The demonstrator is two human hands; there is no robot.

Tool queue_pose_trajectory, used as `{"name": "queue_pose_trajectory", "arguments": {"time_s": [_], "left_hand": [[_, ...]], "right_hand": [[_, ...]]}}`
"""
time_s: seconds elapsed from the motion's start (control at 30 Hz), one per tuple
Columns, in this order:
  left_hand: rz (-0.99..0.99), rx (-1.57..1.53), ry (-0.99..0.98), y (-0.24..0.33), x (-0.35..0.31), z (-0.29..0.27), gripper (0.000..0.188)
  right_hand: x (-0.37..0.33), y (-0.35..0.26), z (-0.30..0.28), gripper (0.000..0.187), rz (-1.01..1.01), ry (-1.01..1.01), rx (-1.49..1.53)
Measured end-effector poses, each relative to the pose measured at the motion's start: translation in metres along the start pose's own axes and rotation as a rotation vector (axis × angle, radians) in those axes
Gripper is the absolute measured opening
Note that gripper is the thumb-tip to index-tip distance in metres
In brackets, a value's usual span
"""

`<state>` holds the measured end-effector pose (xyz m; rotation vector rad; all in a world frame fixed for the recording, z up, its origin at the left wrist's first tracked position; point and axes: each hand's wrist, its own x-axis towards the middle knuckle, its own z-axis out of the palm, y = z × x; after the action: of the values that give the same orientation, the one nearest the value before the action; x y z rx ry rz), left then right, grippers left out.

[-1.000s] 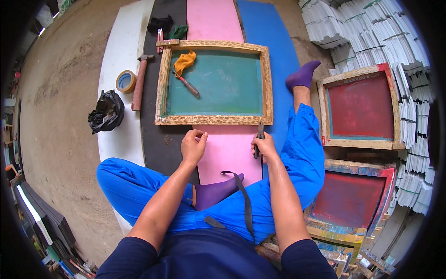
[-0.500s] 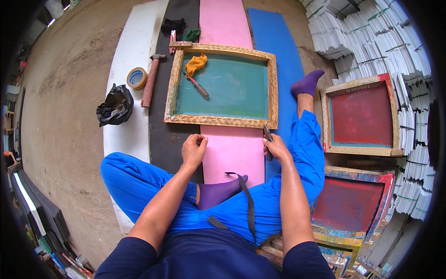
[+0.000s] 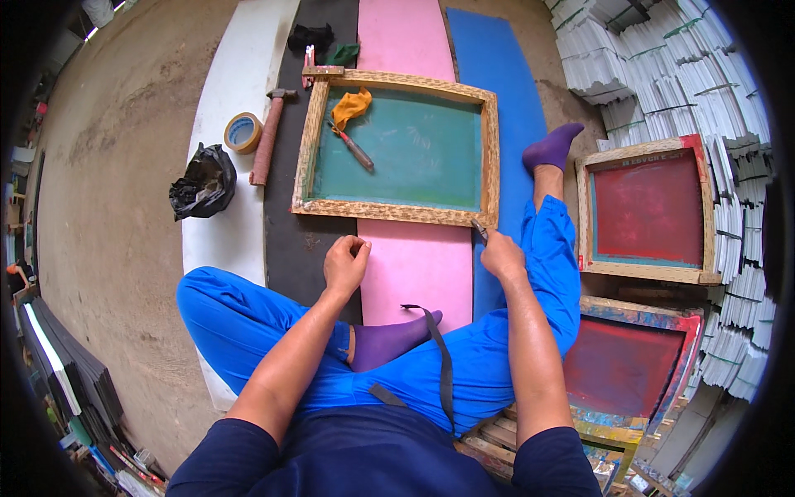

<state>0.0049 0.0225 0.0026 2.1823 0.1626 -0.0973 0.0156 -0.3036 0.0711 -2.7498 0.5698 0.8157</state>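
I sit cross-legged in blue trousers and purple socks on coloured foam mats. A wooden screen frame (image 3: 396, 212) with green mesh lies in front of me across a pink mat (image 3: 414, 265). My right hand (image 3: 501, 255) grips a small dark tool (image 3: 479, 229) whose tip touches the frame's near right corner. My left hand (image 3: 346, 263) hovers loosely curled over the mats just below the frame's near edge, holding nothing. On the mesh lie an orange rag (image 3: 351, 107) and a small red-handled tool (image 3: 354, 147).
A tape roll (image 3: 243, 132), a hammer (image 3: 268, 137) and a black plastic bag (image 3: 203, 180) lie left of the frame. Two red-mesh screen frames (image 3: 650, 211) (image 3: 629, 364) sit at my right, beside stacks of white sheets (image 3: 687, 74). Bare dirt floor lies left.
The view has shifted, so the frame sits further right in the picture. My right hand stays at the frame's near right corner and my left hand stays curled below the edge.
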Motion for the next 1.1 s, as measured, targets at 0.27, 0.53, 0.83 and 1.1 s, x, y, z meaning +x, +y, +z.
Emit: {"name": "queue_pose_trajectory", "arguments": {"time_s": [0.27, 0.53, 0.83, 1.1], "left_hand": [[-0.011, -0.001, -0.005, 0.001, 0.006, 0.006, 0.024], [0.02, 0.015, 0.015, 0.003, 0.012, 0.001, 0.021], [-0.038, -0.017, -0.003, 0.001, 0.01, -0.006, 0.024], [-0.02, -0.04, 0.031, -0.004, 0.012, 0.001, 0.02]], "right_hand": [[0.006, 0.011, 0.038, 0.021, 0.024, 0.146, 0.336], [-0.003, 0.009, 0.02, 0.03, -0.036, 0.048, 0.133], [0.005, 0.007, -0.018, 0.028, -0.141, -0.046, -0.15], [0.014, 0.013, 0.001, 0.03, -0.088, 0.058, -0.157]]}}
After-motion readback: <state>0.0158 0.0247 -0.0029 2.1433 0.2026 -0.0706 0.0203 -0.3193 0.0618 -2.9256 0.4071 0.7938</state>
